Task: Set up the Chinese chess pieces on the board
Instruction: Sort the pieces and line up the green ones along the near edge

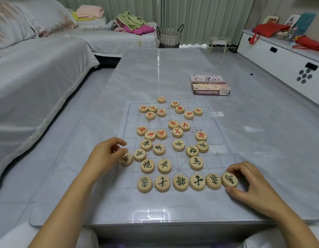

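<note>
Six green-lettered discs form the near row (180, 182), lined up along the board's (211, 122) edge closest to the person, each touching its neighbour. The right hand (253, 185) has its thumb and curled fingers closed round the end piece (229, 179), the disc at the right end of that line, close to the board's near right corner. The left hand (103, 156) sits at the board's left edge, fingers curled, thumb and forefinger pinching the far rim of the edge piece (126, 159), which lies half off the grid, up and to the left of the line's left end.

Other green pieces (178, 145) lie scattered over the board's near half, and the red pieces (173, 124) lie loose over its far half. A box (209, 85) rests on the surface (155, 68) beyond the board's far right corner.

The line runs side to side, parallel to the board's near edge, and looks a few discs short of a full back rank. Most of the free room seems to be at its left end, which the left hand is plainly nearer to. From that hand the open spot lies toward the person and slightly right, so the edge piece, if it belongs there, needs only a short slide.
</note>
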A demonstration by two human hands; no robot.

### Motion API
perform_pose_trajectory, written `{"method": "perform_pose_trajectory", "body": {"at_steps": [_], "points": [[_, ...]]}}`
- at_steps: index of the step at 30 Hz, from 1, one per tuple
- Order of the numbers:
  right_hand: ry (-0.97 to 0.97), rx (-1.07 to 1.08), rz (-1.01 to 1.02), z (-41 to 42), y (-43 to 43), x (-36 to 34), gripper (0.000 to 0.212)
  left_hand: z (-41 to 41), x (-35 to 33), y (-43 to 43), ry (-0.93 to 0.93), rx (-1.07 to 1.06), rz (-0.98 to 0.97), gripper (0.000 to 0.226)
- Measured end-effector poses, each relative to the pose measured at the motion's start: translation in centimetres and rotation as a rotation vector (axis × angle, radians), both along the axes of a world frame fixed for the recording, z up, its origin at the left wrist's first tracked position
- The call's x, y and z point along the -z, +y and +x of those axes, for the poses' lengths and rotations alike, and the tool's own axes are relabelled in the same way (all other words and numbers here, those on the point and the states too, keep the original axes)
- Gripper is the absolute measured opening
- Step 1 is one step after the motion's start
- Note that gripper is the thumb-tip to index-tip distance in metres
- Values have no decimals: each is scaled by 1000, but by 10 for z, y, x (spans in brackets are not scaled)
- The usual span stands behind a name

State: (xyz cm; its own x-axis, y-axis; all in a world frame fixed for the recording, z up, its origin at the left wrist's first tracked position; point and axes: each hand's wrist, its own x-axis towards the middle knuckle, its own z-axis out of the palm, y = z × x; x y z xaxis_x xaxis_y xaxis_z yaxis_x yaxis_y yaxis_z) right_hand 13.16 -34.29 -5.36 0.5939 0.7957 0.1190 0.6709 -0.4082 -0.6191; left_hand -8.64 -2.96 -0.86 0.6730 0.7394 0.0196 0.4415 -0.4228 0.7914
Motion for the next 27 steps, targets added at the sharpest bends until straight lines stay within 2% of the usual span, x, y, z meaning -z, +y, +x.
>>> {"method": "perform_pose_trajectory", "body": {"at_steps": [8,10,12,14,19,27], "points": [[94,53,103,-5,3,-3,31,-21,27,4,-89,-150,-83,6],[92,54,103,-4,3,-3,30,-22,31,3,-95,-148,-98,7],[90,56,103,-3,2,-1,38,-23,33,2,-77,-109,-95,10],[90,63,93,-3,1,0,47,-22,34,1,-27,-57,-47,18],[97,80,112,-4,3,0,50,-20,32,-6,150,25,113,45],[94,82,116,-4,3,0,49,-18,33,-8,154,-26,166,38]]}}
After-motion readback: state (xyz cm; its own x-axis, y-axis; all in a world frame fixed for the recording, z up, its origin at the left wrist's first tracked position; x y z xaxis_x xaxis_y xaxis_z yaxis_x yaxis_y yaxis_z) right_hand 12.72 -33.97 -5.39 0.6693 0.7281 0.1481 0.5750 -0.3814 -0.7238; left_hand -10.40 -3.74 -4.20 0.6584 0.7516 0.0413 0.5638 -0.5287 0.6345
